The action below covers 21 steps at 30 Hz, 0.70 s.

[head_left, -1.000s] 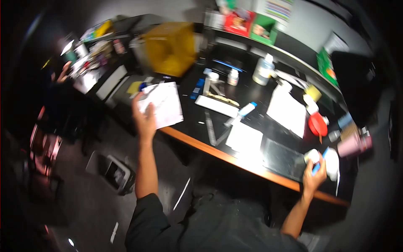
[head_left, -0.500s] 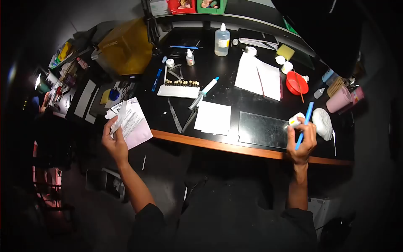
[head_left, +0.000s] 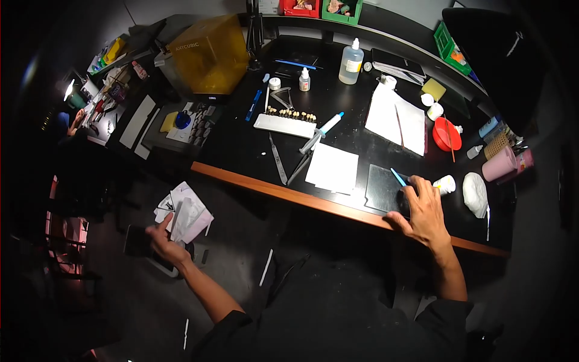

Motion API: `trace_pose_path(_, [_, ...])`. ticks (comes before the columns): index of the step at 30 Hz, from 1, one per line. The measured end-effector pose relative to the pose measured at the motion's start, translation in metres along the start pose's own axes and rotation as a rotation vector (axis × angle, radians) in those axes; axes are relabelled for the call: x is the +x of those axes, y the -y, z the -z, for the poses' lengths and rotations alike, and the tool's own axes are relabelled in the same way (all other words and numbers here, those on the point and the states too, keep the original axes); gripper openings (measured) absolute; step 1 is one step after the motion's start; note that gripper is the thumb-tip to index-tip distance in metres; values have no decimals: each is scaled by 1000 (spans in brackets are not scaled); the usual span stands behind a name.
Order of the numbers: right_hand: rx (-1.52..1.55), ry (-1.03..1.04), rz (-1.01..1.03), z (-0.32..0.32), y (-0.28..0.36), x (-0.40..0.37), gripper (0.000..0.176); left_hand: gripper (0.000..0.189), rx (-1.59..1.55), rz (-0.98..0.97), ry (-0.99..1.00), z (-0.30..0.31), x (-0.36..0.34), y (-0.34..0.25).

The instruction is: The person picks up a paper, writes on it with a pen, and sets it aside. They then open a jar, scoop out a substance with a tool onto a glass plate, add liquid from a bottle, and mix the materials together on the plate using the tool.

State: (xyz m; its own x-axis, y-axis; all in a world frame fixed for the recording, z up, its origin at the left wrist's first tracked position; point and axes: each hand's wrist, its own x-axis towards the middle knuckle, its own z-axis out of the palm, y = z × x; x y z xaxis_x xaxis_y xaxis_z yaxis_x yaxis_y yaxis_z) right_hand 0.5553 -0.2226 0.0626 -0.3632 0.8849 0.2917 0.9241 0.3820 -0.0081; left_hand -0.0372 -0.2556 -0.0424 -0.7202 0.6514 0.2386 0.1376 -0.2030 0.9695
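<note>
My left hand (head_left: 169, 246) is off the desk's left end, low over a bin (head_left: 167, 270), its index finger stretched out. Just past its fingertips are loose papers (head_left: 192, 212), white and pinkish; they look free of a grip. My right hand (head_left: 426, 212) rests at the desk's front edge with fingers apart, partly covering a dark glass slab (head_left: 381, 192). Beside its fingertips a blue pen-like stick (head_left: 397, 177) lies on the slab, its lower end hidden. A small white jar (head_left: 445, 184) stands right of the hand.
On the desk are a stack of white paper (head_left: 332, 169), a tooth shade guide (head_left: 284, 124), a syringe (head_left: 324, 130), tweezers (head_left: 277, 160), a clear bottle (head_left: 350, 63), a red bowl (head_left: 445, 134) and a pink cup (head_left: 499, 164). A person's hand (head_left: 77, 120) shows far left.
My left hand has moved down and the papers have come away from it, dropping toward the bin. My right hand has set down the jar and let go of the blue stick. The view has shifted.
</note>
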Motion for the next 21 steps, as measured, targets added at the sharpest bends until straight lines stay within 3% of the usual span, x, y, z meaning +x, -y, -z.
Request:
trace_pose_path(1, [12, -4, -30, 0, 3, 1, 59, 45, 150, -110, -102, -1, 2, 6])
trace_pose_path(4, [60, -117, 0, -7, 12, 9, 49, 20, 337, -273, -39, -11, -5, 1])
trace_pose_path(5, [93, -162, 44, -2, 23, 16, 37, 12, 369, -299, -52, -25, -13, -13])
trace_pose_path(8, [228, -175, 126, 3, 52, 34, 31, 16, 550, -467, 54, -32, -17, -18])
trace_pose_path(14, [307, -89, 368, 7, 74, 56, 26, 31, 690, -579, 123, -39, -22, -38])
trace_pose_path(21, [295, -135, 304, 17, 44, 41, 26, 34, 731, -543, 160, -22, -15, -27])
